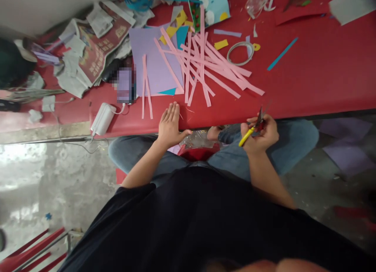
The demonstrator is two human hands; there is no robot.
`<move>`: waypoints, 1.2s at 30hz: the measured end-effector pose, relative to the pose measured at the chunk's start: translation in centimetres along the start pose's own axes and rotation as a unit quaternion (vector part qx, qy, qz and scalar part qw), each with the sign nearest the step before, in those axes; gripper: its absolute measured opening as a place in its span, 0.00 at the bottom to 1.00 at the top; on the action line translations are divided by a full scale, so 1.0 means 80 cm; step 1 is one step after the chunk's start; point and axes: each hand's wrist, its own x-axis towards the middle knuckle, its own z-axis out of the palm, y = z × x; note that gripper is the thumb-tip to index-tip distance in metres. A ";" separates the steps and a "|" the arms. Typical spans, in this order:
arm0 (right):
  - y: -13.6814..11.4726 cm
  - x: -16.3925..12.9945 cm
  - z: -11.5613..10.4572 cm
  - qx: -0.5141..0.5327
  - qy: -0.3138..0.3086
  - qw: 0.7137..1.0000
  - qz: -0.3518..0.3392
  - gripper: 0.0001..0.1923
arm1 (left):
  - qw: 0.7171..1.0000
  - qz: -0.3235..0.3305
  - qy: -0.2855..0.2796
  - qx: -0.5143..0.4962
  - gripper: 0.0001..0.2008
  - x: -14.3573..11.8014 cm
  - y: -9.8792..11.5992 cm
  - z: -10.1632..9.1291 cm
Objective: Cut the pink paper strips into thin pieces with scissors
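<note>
Right hand [260, 134] is wrapped around scissors [253, 127]: fingers through the yellow handles, blades up and slightly apart, held off the front edge of the red table [323, 68], over the knee. Can't tell if anything sits between the blades.

Left hand [169, 125] is flat and spread, palm down on the table edge, holding nothing. Two pink strips [146, 86] lie just beyond its fingertips; the main pile of pink strips [205, 64] is further out, between the two hands, partly over a lilac sheet [152, 60]. A tape ring [240, 52] is well beyond the scissors. White charger [102, 118] is left of the flat hand, crumpled newspapers [94, 40] further left.
</note>
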 end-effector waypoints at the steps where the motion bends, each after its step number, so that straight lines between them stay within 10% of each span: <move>1: -0.004 0.002 0.002 -0.001 0.024 0.999 -0.024 0.32 | 0.999 0.031 -0.011 -0.017 0.67 0.005 0.003 0.003; 8: -0.022 0.008 0.004 -0.025 0.061 0.995 -0.081 0.28 | 0.982 0.186 -0.032 -0.015 0.64 0.012 0.024 0.015; 17: -0.012 0.011 0.007 -0.046 0.051 0.992 -0.102 0.31 | 0.932 0.340 -0.084 -0.091 0.23 -0.012 0.022 0.080; 23: -0.009 0.009 0.006 -0.048 0.055 0.991 -0.110 0.29 | 0.949 0.294 -0.054 -0.100 0.10 0.002 0.014 0.056; 27: -0.008 0.008 0.005 -0.046 0.044 0.993 -0.102 0.31 | 0.991 0.115 0.063 -0.008 0.28 0.058 -0.010 -0.005; 36: -0.014 0.007 0.005 -0.035 0.050 0.995 -0.074 0.28 | 0.997 0.032 -0.018 0.061 0.28 0.131 -0.049 -0.050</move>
